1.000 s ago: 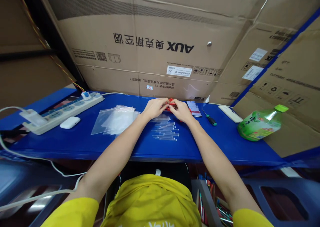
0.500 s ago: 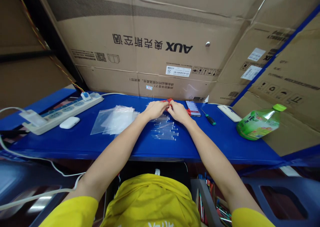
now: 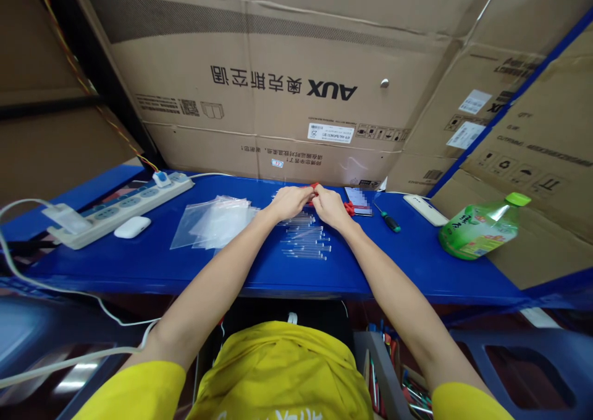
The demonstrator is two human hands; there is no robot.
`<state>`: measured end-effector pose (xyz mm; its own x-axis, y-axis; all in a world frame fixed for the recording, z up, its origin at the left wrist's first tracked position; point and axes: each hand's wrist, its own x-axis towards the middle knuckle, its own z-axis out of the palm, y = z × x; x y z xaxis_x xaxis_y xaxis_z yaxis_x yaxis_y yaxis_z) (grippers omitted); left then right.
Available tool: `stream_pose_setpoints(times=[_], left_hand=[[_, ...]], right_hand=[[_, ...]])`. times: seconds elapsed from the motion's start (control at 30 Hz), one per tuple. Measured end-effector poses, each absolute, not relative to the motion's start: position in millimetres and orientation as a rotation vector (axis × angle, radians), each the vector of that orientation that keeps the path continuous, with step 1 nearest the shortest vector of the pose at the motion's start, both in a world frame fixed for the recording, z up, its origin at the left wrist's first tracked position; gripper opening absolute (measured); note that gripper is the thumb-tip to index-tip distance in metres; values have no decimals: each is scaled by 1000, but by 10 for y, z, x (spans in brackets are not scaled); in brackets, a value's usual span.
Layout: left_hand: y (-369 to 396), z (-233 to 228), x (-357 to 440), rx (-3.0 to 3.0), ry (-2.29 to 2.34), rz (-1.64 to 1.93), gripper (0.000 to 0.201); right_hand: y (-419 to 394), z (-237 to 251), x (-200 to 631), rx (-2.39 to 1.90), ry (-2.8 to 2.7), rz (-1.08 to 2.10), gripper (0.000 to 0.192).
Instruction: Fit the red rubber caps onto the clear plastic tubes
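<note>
My left hand [image 3: 291,202] and my right hand [image 3: 330,206] meet at the back of the blue table. Their fingertips come together in a closed pinch on a small red piece [image 3: 315,186], mostly hidden by the fingers. More red pieces [image 3: 349,209] lie just right of my right hand. Below the hands, several thin clear rods [image 3: 306,242] with small ends lie side by side. Left of them is a loose pile of clear plastic bags [image 3: 220,222]. A phone [image 3: 357,201] lies behind the red pieces, against the cardboard.
A green-handled screwdriver [image 3: 390,222], a white flat device [image 3: 425,210] and a green-labelled bottle [image 3: 484,227] are on the right. At left lie a power strip [image 3: 125,210] with plugs and a white earbud case [image 3: 133,227]. A cardboard wall [image 3: 278,111] closes the back.
Both hands stay together at the red piece, with only a slight shift of the fingers. The whole view has moved a little; the things on the table lie as before.
</note>
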<state>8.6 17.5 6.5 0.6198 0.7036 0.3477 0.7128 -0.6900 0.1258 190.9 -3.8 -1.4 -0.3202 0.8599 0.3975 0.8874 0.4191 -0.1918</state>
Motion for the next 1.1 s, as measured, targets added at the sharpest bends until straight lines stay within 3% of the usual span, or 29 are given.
stream_pose_setpoints(times=[0.17, 0.3, 0.43, 0.63, 0.83, 1.1], left_hand=[[177, 41, 55, -2816, -1205, -750, 40], [162, 60, 31, -2796, -1145, -866, 30], [126, 90, 48, -2758, -1180, -841, 24], [105, 111, 74, -2838, -1185, -670, 36], [127, 112, 67, -2833, -1198, -594, 33], [135, 128, 71, -2807, -1239, -589, 35]], right_hand=[[5, -56, 2007, -1277, -2125, 85, 22], [19, -58, 2106, -1179, -2090, 175, 21], [-5, -26, 2127, -1268, -2145, 122, 22], [-102, 52, 2036, -1521, -2216, -76, 22], [-203, 142, 1912, -1711, -2292, -194, 28], [-180, 115, 1852, -1703, -2290, -218, 30]])
